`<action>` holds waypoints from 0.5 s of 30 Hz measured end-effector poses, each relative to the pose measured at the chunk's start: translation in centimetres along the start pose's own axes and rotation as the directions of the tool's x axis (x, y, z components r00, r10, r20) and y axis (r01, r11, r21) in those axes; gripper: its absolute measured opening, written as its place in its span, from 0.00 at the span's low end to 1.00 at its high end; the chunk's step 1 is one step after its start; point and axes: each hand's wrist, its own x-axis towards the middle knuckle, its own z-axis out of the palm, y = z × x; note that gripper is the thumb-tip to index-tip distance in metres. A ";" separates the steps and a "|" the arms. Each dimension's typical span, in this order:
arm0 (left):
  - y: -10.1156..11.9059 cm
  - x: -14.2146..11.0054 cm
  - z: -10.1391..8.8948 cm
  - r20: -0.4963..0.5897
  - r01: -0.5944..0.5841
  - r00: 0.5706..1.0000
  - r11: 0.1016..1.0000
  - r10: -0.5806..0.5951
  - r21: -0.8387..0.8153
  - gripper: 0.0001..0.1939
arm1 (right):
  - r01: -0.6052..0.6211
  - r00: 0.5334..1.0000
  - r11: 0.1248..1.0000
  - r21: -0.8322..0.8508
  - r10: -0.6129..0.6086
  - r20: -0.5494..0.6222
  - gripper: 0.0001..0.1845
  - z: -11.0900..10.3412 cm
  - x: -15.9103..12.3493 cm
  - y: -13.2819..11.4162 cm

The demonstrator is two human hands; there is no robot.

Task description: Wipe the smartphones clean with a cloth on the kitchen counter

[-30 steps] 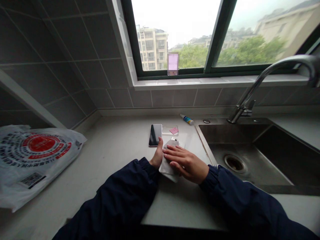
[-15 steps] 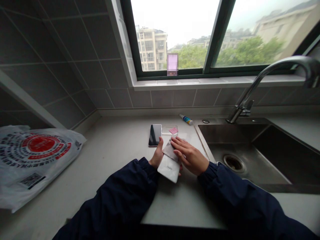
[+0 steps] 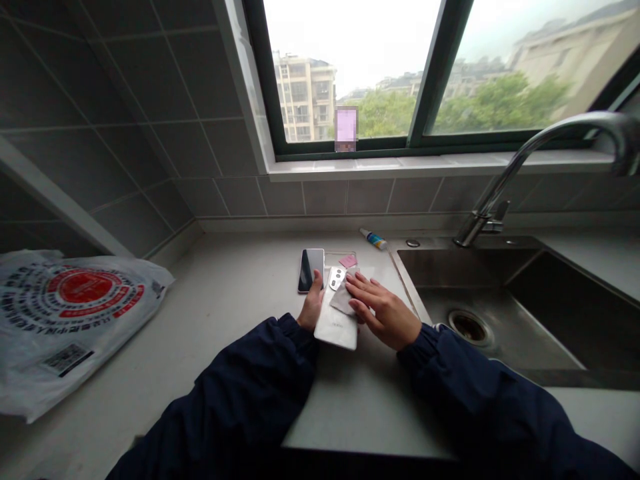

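A white smartphone [image 3: 336,328] is held back side up in my left hand [image 3: 312,301], its thumb along the left edge and its fingers mostly hidden under it. Its camera block [image 3: 337,278] shows at the far end. My right hand [image 3: 383,305] holds a grey cloth [image 3: 344,298] pressed onto the phone's back, the fingers nearly straight and close together. Just beyond my left thumb, a second phone [image 3: 311,268] with a dark screen lies on the counter. A clear frame-like piece with a pink square [image 3: 348,261] on it lies behind the held phone, partly covered.
A blue and white tube [image 3: 373,239] lies at the back of the counter [image 3: 240,287]. To the right is a steel sink [image 3: 500,320] with a curved faucet [image 3: 493,180]. A printed plastic bag [image 3: 75,320] sits on the left. A window stands above the counter.
The white phone has turned more upright in view, its near end rising slightly. Its camera block, formerly covered, now shows beside the cloth. My right hand stays on the cloth.
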 end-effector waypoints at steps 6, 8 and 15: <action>0.4 0.1 -0.1 -0.038 -0.040 0.998 0.999 0.040 0.007 0.47 | 0.038 0.999 0.998 0.059 -0.038 0.003 0.22 -0.5 0.0 -0.6; 0.5 0.1 -0.1 -0.048 -0.046 0.998 0.999 0.046 0.002 0.47 | 0.060 0.998 0.994 0.093 -0.060 0.007 0.21 -0.7 0.0 -0.8; 0.4 0.0 -0.7 -0.019 -0.063 0.998 0.998 0.063 0.006 0.48 | 0.141 0.989 0.960 0.244 -0.149 0.016 0.18 -0.9 -0.1 -1.2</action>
